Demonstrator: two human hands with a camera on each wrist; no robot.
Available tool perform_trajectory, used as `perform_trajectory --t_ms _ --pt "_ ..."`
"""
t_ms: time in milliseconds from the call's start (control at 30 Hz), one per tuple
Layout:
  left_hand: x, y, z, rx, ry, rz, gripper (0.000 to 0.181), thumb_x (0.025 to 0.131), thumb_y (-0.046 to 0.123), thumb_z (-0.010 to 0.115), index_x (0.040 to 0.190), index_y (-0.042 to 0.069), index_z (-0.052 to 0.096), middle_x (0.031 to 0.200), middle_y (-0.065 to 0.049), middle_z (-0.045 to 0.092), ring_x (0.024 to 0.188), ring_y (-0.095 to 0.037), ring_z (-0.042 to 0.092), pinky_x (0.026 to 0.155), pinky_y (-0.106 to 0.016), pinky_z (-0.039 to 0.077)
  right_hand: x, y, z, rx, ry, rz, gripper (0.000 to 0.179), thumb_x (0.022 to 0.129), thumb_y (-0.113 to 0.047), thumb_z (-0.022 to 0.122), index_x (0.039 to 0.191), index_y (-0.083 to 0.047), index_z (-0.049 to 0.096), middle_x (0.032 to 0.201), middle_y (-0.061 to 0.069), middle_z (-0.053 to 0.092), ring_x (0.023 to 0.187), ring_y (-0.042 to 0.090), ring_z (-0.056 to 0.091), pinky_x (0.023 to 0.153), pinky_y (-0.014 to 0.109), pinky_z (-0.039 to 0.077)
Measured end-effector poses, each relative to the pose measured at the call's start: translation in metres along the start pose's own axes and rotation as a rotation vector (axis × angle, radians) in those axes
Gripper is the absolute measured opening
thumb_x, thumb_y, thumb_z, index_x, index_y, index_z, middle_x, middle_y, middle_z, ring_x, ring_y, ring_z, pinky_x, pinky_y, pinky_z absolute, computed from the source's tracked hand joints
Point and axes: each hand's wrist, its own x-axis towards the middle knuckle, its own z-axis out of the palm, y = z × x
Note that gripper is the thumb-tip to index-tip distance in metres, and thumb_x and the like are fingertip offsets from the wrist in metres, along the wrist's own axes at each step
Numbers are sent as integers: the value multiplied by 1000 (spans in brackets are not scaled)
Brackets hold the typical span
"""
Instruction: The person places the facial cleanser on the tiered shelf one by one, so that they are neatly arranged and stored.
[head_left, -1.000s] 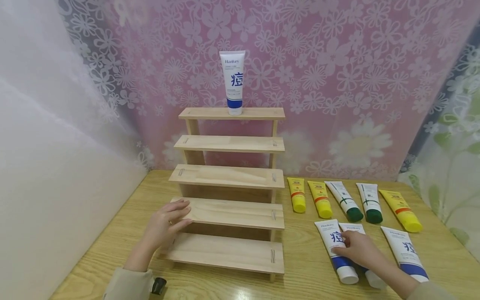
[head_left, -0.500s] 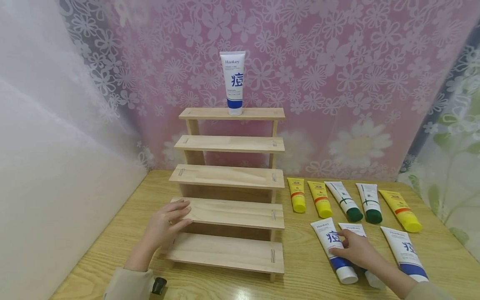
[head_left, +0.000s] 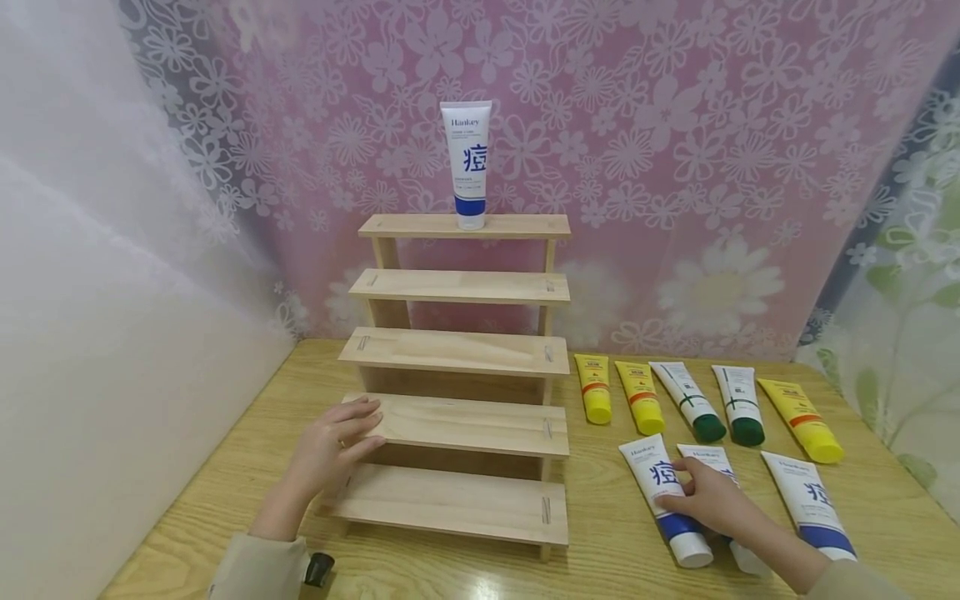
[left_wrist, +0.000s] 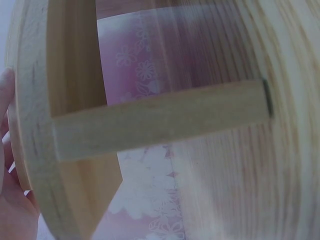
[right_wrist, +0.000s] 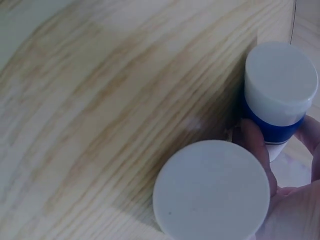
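My right hand pinches a white squeeze tube with a blue band, its cap end toward me. In the right wrist view the thumb and fingers lie around that tube. A second tube of this kind lies partly hidden under the hand, and a third tube lies farther right. My left hand rests on the left end of a stepped wooden display stand, fingers on the second step from the bottom. A matching white tube stands upright, cap down, on the top step.
Behind the right hand lie yellow tubes and white tubes with green caps in a row on the wooden table. A small black object is near my left sleeve. A floral curtain hangs behind.
The tube in my right hand has shifted slightly left, its flat end swinging away from the neighbouring tube. My right hand has moved a little left with it. The left hand stays put.
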Motion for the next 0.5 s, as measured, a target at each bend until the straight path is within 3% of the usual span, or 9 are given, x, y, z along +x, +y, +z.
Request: perform_trajectory --t_ms 300,500 --pt "0 0 -1 -1 -2 1 35 67 14 76 98 0 67 109 -10 61 107 -28 52 88 -43 42 -5 -2 0 35 31 -18 81 69 -44 72 119 11 40 81 10 56 66 17 52 49 29 46" --pt "-1 -2 1 -1 2 8 35 66 13 76 97 0 67 109 -10 61 107 -27 52 88 -43 42 -6 0 -6 34 62 16 87 67 -50 70 122 9 38 85 12 56 69 18 52 54 30 45"
